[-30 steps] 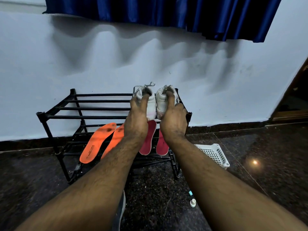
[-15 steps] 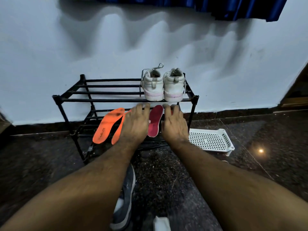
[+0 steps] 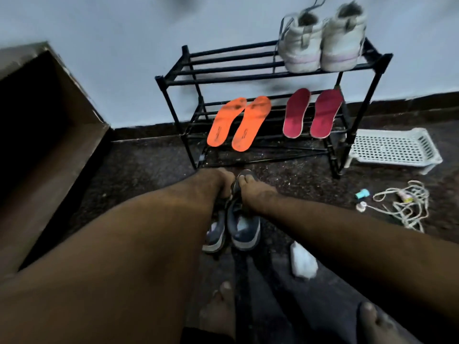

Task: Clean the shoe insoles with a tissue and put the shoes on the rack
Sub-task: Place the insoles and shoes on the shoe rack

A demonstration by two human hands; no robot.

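Two white sneakers (image 3: 323,43) stand side by side on the right end of the black rack's (image 3: 248,78) top shelf. Two orange insoles (image 3: 238,122) and two red insoles (image 3: 310,112) lean against the lower bars. On the floor in front of the rack lie two dark blue shoes (image 3: 242,229). My left hand (image 3: 219,181) grips the left blue shoe at its far end. My right hand (image 3: 253,191) curls its fingers over the far end of the right blue shoe. A crumpled white tissue (image 3: 303,263) lies on the floor to the right of the shoes.
A large open cardboard box (image 3: 49,135) stands at the left. A white perforated plastic tray (image 3: 395,148) lies right of the rack. A tangled white cord (image 3: 407,204) with small items lies on the dark floor at the right. My bare feet (image 3: 218,311) show at the bottom.
My hands have let go of the white sneakers on the top shelf and dropped to the floor. They now hold the blue shoes. The view has tilted down and left.
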